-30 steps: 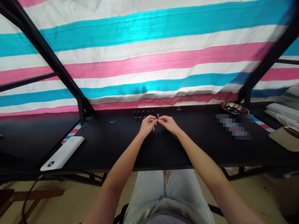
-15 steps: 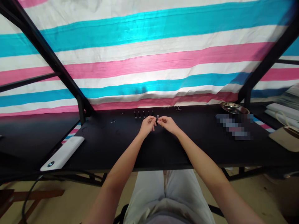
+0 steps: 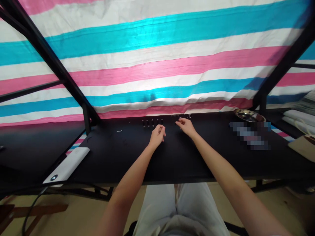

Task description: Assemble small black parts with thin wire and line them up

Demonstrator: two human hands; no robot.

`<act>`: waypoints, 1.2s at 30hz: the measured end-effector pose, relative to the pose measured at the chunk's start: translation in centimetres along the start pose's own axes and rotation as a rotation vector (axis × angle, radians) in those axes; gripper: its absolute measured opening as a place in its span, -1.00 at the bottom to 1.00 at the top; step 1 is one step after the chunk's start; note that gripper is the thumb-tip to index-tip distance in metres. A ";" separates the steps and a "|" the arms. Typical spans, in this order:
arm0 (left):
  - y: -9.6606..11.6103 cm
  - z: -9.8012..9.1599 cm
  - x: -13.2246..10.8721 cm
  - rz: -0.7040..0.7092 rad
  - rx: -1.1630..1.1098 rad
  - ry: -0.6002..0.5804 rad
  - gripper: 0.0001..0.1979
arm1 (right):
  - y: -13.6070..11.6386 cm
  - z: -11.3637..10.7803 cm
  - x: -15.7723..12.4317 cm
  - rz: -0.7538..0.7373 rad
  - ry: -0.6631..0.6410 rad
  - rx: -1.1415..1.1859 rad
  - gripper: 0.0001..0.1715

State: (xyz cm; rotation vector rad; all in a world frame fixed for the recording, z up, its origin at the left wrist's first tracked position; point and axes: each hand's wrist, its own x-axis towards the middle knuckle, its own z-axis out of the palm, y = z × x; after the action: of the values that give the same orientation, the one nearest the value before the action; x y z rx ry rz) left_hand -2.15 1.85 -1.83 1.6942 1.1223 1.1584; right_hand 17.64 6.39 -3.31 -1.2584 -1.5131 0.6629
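My left hand (image 3: pixel 157 136) is over the black table with its fingers curled together; whatever may be between them is hidden. Just beyond it stands a row of several small dark cylinders with light ends (image 3: pixel 152 123). Further right, near the back edge, my right hand (image 3: pixel 187 127) pinches a small pale-ended piece (image 3: pixel 180 118), too small to name. Close behind that piece lies a row of several tiny thin pieces (image 3: pixel 175 115). Beside them is a little tangle of white wire-like bits (image 3: pixel 189 116).
A white power bank (image 3: pixel 67 165) with a cable lies at the left of the black table (image 3: pixel 118 154). A shiny metal dish (image 3: pixel 249 115) sits back right, with a blurred-out item (image 3: pixel 249 135) before it. A white strand (image 3: pixel 119 131) is left of the cylinders. Striped sheeting (image 3: pixel 157 72) hangs behind.
My hands have come apart. The right hand has moved right and slightly away from me with the small piece, towards the row of tiny pieces; the left stays near the cylinders.
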 end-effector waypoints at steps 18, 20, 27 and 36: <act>0.3 0.3 -0.9 0.124 0.495 -0.048 -0.77 | 3.3 -1.0 5.9 0.084 0.073 -0.402 -0.84; 0.4 0.3 -1.0 0.124 0.507 -0.047 -0.77 | 3.4 -0.9 6.1 0.095 0.065 -0.415 -0.83; 0.2 0.3 -1.0 0.147 0.508 -0.055 -0.77 | 3.4 -0.8 6.3 0.141 0.055 -0.435 -0.83; 0.1 0.3 -0.9 0.135 0.516 -0.066 -0.76 | 3.9 -0.7 6.5 0.137 0.039 -0.448 -0.84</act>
State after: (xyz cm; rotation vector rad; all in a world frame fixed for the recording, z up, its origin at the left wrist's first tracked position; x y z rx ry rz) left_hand -2.00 0.88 -2.08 2.2107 1.3622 0.9308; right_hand 20.16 13.49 -4.24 -1.7134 -1.6057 0.3917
